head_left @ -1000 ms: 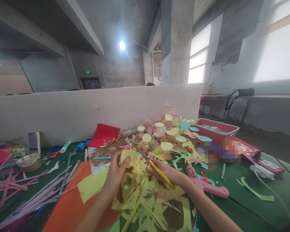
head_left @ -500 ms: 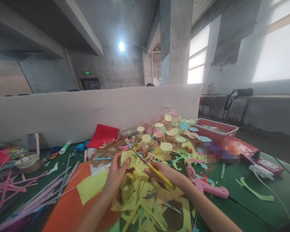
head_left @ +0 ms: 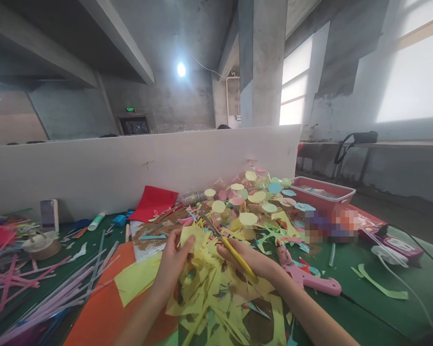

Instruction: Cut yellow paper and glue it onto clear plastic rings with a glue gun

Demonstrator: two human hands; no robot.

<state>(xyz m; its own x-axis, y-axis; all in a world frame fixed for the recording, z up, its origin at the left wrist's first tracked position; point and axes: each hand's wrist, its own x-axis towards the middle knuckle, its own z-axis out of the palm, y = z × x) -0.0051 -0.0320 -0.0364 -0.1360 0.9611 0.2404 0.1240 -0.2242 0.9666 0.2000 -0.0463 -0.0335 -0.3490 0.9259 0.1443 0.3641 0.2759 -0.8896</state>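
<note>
Both your hands are busy: left hand (head_left: 173, 262) pinches yellow paper (head_left: 192, 235), right hand (head_left: 250, 259) grips scissors (head_left: 228, 246), blades probably half-open.

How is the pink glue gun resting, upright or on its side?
On its side: the glue gun lies flat on the green table beside the right hand holding scissors.

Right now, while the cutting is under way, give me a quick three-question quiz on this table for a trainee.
1. True or false: the right hand holds scissors with yellow handles.
2. What lies on the table just right of that hand? A) a pink glue gun B) a stapler C) a mug
3. What colour is the paper piece in the grip of the left hand?

Key: 1 true; 2 A; 3 yellow.
</note>
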